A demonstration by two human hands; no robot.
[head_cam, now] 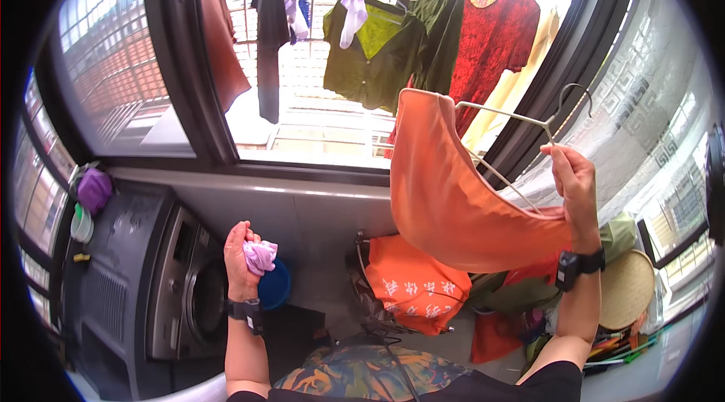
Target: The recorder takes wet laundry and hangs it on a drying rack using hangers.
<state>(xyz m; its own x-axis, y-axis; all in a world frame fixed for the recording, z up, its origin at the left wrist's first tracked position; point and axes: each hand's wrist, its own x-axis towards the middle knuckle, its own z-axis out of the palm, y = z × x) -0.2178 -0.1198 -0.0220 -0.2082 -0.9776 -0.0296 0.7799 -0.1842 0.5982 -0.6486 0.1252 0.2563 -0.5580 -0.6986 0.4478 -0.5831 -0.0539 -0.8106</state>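
Note:
My left hand [237, 257], at the lower left, is closed around a crumpled lilac cloth [261, 257], perhaps a sock. Off to the right, my right hand [576, 187] pinches a pale clothes hanger [504, 111] near the base of its hook. An orange garment [447, 198] hangs from that hanger, its wide opening facing my right wrist. The garment spreads in front of the window sill. Beyond the open window, clothes hang outside, among them a dark green shirt [368, 76], a red patterned top [487, 42] and a lilac sock [354, 17] on a clip.
A front-loading washing machine [192, 294] stands at the left, with a blue basin [276, 284] beside it. Below the orange garment, a bright orange cloth with writing [416, 289] covers a dark-framed item. A straw hat [626, 289] and a sheer curtain [657, 96] are at the right.

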